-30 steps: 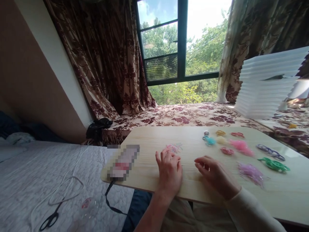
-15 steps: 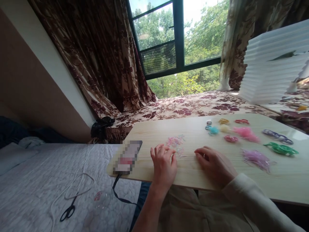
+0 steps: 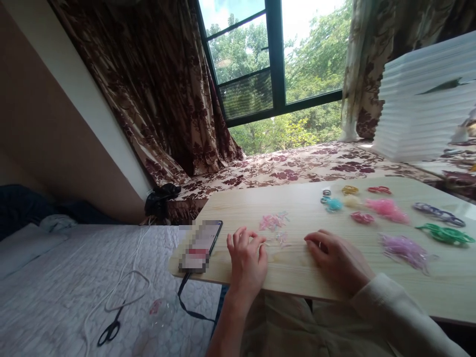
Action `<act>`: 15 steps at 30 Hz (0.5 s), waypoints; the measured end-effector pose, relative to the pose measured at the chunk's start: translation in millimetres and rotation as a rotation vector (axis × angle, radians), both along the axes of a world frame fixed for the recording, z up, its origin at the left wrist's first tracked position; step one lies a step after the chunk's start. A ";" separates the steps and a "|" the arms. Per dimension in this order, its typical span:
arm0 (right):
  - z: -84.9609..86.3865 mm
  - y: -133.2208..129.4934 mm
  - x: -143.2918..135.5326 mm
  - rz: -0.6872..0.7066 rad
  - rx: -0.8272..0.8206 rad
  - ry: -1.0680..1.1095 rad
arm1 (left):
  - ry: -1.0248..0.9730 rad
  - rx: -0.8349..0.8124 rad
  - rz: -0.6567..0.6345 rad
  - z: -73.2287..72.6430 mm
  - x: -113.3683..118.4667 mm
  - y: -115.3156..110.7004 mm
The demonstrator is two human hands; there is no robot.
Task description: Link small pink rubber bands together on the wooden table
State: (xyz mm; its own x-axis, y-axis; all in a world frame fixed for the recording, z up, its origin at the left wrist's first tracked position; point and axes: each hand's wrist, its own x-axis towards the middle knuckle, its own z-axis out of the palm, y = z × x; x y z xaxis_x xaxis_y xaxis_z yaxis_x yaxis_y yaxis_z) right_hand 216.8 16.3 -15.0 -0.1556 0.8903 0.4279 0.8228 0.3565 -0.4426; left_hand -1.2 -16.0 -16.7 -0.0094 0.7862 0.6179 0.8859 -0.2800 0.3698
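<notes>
My left hand [image 3: 247, 255] rests on the pale wooden board [image 3: 238, 203] with its fingers apart and bent, just left of a small scatter of pink and pastel bits [image 3: 273, 221]. A few paler bits [image 3: 281, 239] lie beside its fingertips. My right hand [image 3: 336, 258] lies on the board to the right, thumb and fingers drawn together; anything between them is too small to see. Farther right are a purple pile [image 3: 404, 251], a pink pile [image 3: 387, 209], a green bundle [image 3: 445, 234] and a light blue pile [image 3: 333, 204].
A phone [image 3: 203, 246] with a black strap lies at the board's left edge. Scissors [image 3: 109, 332], a white cable and a clear plastic item [image 3: 163, 312] are on the bed cover. Behind the board are a patterned ledge [image 3: 286, 171] and a white ridged sheet [image 3: 416, 104].
My left hand has shifted slightly left, away from the scattered bits. The view has moved a little; my right hand keeps its pose.
</notes>
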 end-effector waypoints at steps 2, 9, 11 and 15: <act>0.6 -0.1 0.0 0.000 -0.001 -0.001 | -0.003 -0.013 -0.002 -0.7 0.4 -0.5; 1.6 0.1 0.1 -0.002 -0.010 0.002 | -0.017 -0.045 0.034 -4.3 2.6 0.8; 1.7 -0.1 -0.1 -0.008 -0.018 0.003 | -0.008 -0.056 0.028 -4.6 2.4 1.2; 1.5 -0.6 -0.9 -0.023 -0.026 0.002 | -0.008 -0.067 0.023 -5.7 2.3 1.7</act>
